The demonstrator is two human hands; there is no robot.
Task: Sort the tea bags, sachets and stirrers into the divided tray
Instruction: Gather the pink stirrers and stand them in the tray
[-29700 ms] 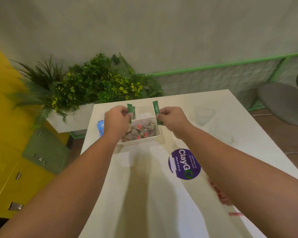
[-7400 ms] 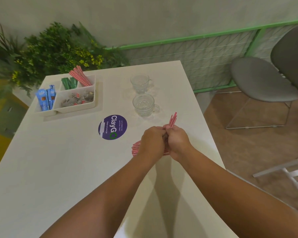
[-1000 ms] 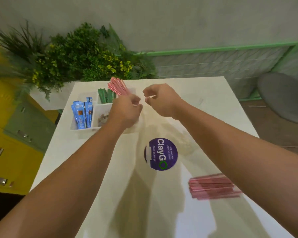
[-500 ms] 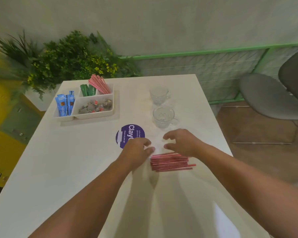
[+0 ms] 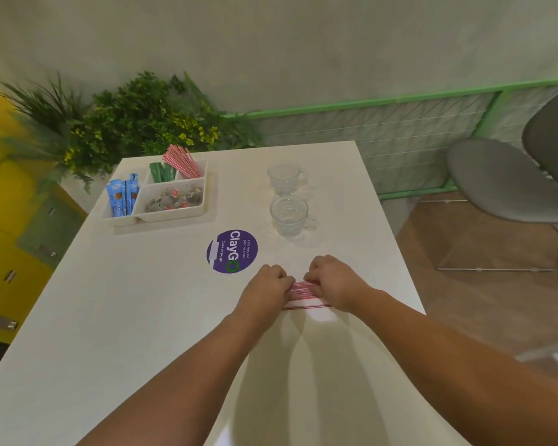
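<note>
Stirrer pile (image 5: 304,294) ends hidden; chair (image 5: 509,185) cropped right.

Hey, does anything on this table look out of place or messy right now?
Yes: a bundle of loose stirrers lies on the table near its right edge, far from the divided tray, gripped by the left hand and right hand. Nothing looks spilled or damaged.

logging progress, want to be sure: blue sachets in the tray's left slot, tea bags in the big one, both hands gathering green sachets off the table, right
No: in the head view the left hand and right hand are gathering red-striped stirrers, not green sachets, which stand in the back slot of the tray. Blue sachets and tea bags are as you say.
</note>
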